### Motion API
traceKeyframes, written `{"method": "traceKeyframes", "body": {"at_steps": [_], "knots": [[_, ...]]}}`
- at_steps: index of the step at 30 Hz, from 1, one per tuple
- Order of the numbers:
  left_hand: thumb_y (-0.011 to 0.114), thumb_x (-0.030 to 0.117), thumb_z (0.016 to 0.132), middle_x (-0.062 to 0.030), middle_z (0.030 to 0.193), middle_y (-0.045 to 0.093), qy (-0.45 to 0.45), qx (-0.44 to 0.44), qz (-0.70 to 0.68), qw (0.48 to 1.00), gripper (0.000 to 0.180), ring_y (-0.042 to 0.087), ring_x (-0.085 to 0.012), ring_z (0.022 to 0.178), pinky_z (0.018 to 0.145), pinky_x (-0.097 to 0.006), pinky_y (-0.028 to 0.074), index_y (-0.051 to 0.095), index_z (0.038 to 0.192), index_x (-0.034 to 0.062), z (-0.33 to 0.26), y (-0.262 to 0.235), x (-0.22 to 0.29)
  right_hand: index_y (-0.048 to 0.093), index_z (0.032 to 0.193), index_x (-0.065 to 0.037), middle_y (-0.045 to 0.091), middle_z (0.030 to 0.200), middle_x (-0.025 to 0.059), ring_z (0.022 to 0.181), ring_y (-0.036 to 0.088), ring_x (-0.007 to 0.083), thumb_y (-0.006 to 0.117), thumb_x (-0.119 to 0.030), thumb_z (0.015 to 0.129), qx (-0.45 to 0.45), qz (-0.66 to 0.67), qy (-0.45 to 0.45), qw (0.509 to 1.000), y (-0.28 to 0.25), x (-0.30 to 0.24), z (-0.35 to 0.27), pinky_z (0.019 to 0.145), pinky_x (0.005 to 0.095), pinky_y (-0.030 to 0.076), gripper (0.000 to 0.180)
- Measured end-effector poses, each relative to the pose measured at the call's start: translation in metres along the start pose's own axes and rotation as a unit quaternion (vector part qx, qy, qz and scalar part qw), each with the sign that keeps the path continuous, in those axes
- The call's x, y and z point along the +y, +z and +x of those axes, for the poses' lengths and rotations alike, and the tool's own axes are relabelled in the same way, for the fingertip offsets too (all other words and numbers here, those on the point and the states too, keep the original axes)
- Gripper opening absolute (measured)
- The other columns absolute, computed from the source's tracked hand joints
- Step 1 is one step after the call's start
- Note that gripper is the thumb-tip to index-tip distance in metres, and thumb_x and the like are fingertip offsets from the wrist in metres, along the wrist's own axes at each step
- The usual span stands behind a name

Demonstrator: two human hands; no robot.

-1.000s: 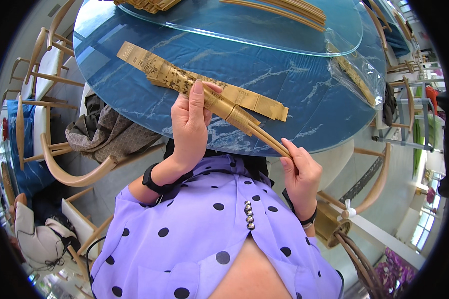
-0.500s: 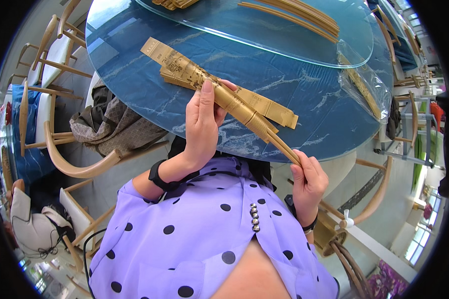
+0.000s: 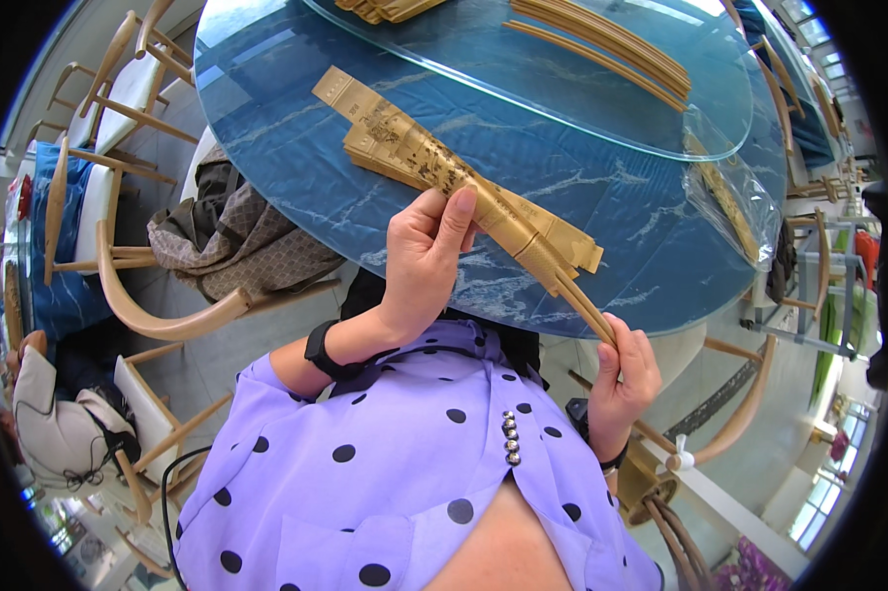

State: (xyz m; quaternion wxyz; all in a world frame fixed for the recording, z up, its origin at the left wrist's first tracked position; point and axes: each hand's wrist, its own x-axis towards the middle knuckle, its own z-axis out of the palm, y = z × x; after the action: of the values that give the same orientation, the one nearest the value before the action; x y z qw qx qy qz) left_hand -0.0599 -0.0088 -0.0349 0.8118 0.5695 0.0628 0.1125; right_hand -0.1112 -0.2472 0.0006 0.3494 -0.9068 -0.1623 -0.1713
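My left hand (image 3: 426, 251) is closed around the middle of a gold paper chopstick sleeve (image 3: 511, 231) with dark print, its thumb on top. A pair of wooden chopsticks (image 3: 584, 305) sticks out of the sleeve's lower right end. The tips of those chopsticks are pinched between the thumb and fingers of my right hand (image 3: 626, 379). Behind and below the held sleeve, a pile of flat gold sleeves (image 3: 557, 236) lies on the blue marbled table (image 3: 306, 187). How far the chopsticks reach inside the sleeve is hidden.
Several loose chopsticks (image 3: 611, 49) and more gold sleeves (image 3: 390, 8) lie on the glass turntable (image 3: 463, 74). A clear plastic bag (image 3: 727, 202) with a gold packet rests at the table's right. On the left, a patterned bag (image 3: 252, 236) sits by a wooden chair (image 3: 183, 330).
The view has shifted slightly, so the table appears farther right. My left hand's grip has moved down along the sleeve. My right hand still pinches the chopstick ends.
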Motion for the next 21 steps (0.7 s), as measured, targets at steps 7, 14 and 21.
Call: {"method": "traceKeyframes", "body": {"at_steps": [7,14,21], "knots": [[0.056,0.028,0.108,0.0029,0.073,0.055,0.001,-0.002,-0.036,0.999,0.035,0.040,-0.0025,0.066,0.057,-0.021,0.033,0.062,0.087,0.0006,-0.003,0.007,0.005,0.071,0.113,0.005,0.060,0.077,0.0099,0.061,0.055,0.0188,0.070,-0.015,0.096,0.020,0.012,-0.009,1.000,0.005,-0.002,0.001,0.055,0.0299,0.043,0.026],[0.051,0.023,0.110,0.0040,0.075,0.053,0.053,0.009,-0.014,0.998,0.031,0.036,-0.0024,0.067,0.059,-0.021,0.033,0.061,0.090,0.0007,0.002,-0.003,0.000,0.071,0.113,0.005,0.060,0.077,0.0101,0.062,0.056,0.0192,0.070,-0.015,0.096,0.018,0.018,-0.009,1.000,0.005,-0.003,0.001,0.055,0.0305,0.043,0.026],[0.050,0.026,0.110,0.0042,0.077,0.053,0.025,0.000,-0.039,0.999,0.033,0.037,-0.0030,0.067,0.059,-0.021,0.033,0.060,0.090,0.0022,0.001,0.007,0.004,0.070,0.113,0.005,0.060,0.077,0.0101,0.061,0.056,0.0199,0.070,-0.015,0.096,0.026,0.026,-0.026,0.999,0.008,-0.002,0.006,0.054,0.0308,0.043,0.026]]}}
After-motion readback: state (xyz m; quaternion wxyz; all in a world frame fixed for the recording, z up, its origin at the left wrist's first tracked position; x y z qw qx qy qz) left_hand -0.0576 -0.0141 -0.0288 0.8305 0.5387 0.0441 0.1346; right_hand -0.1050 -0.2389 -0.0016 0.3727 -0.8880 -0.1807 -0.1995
